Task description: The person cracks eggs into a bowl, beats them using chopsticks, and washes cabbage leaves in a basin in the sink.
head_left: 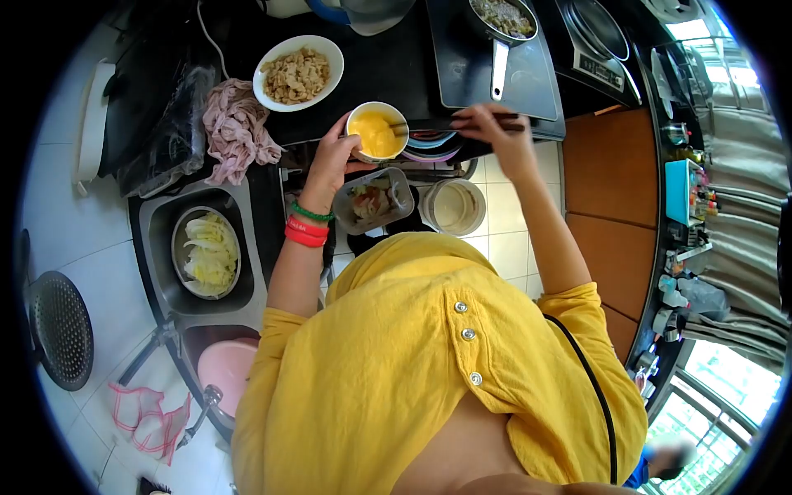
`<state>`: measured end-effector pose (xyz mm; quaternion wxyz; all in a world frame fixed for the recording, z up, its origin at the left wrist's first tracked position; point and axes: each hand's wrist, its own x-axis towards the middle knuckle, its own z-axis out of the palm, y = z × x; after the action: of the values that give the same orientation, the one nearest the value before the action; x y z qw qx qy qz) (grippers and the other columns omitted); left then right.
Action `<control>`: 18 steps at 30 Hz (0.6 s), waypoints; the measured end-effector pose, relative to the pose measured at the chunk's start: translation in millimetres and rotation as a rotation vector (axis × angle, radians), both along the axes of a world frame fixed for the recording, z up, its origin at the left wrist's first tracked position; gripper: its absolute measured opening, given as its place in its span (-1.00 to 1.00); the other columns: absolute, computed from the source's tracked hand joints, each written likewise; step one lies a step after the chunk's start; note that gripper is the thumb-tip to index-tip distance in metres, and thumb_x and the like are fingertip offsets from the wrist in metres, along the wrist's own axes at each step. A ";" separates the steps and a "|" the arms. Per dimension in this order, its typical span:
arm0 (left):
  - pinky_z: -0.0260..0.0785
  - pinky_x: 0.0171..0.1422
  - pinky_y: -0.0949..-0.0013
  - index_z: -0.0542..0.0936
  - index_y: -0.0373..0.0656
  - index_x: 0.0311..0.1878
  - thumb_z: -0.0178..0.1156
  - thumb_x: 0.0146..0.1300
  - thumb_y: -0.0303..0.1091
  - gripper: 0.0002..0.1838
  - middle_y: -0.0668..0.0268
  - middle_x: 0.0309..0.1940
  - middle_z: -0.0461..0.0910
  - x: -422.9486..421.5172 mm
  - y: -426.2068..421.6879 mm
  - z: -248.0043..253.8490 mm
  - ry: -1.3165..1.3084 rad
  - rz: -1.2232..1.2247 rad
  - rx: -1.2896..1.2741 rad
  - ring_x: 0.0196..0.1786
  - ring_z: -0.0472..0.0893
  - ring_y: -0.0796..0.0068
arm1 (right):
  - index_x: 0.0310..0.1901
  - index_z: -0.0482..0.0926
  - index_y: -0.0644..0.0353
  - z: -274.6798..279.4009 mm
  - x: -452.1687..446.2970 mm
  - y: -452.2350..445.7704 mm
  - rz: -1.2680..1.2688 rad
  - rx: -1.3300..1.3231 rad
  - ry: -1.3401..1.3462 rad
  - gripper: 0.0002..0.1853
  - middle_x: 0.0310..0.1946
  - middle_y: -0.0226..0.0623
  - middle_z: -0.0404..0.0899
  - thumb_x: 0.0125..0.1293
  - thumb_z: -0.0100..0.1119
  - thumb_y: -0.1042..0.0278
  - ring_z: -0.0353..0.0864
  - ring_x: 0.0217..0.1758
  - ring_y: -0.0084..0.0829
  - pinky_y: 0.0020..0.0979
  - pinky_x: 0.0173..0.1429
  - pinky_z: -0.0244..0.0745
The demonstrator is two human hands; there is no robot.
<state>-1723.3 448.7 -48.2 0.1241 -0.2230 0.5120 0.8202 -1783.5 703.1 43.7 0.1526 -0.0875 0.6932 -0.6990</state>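
One white bowl point(399, 114) of apparent beaten egg point(375, 136) is sitting in the grip of the left hand point(334, 157) by the counter point(384, 70); the right hand point(495, 132) is clutching chopsticks point(515, 122) across its rim. Likely mid-whisk, next stroke calling for a steady, level bowl.

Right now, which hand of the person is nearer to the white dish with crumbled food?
Left. In the picture, the left hand holds a bowl just below and right of the white dish, apart from it. The right hand, gripping dark chopsticks, is farther right, past the bowl.
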 end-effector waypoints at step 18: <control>0.65 -0.21 0.16 0.22 -0.16 0.35 -0.06 0.05 -0.56 -0.32 0.15 -0.07 0.51 -11.4 -1.5 16.8 0.028 -0.119 0.089 -0.14 0.66 0.27 | -0.17 0.58 0.42 -8.9 -7.3 10.6 -0.038 -0.073 -0.105 -0.69 -0.21 -0.06 0.62 0.41 0.01 0.28 0.67 -0.12 -0.29 -0.39 0.01 0.61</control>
<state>-1734.7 447.2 -31.5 0.1751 -0.1750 0.4892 0.8363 -1790.8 713.8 34.8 0.1721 -0.0432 0.6598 -0.7302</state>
